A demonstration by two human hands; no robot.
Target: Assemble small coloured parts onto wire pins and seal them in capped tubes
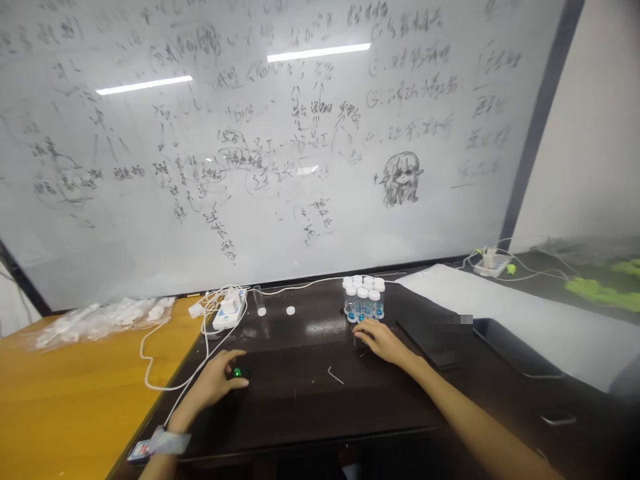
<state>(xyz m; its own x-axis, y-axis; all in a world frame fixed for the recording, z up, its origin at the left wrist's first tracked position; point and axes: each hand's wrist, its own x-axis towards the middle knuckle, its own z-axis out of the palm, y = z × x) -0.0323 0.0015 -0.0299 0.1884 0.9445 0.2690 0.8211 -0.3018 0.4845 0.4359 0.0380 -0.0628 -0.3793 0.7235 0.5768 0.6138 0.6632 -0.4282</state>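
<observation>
Left hand (pixel 220 380) fingers are curled over a green-lit device (pixel 237 373); right hand (pixel 383 340) fingers are spread flat beside capped vials (pixel 363 297), nothing held

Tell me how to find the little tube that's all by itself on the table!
Start at the big whiteboard and drop down to the dark table under it. Beside the white power strip stands one clear tube, open on top, with its white cap lying loose nearby. The other vials are capped, bunched together and hold blue.

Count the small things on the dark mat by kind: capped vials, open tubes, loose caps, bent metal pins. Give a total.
Capped vials: 8, as far as the cluster shows
Open tube: 1
Loose cap: 1
Bent metal pin: 1
Total: 11
</observation>
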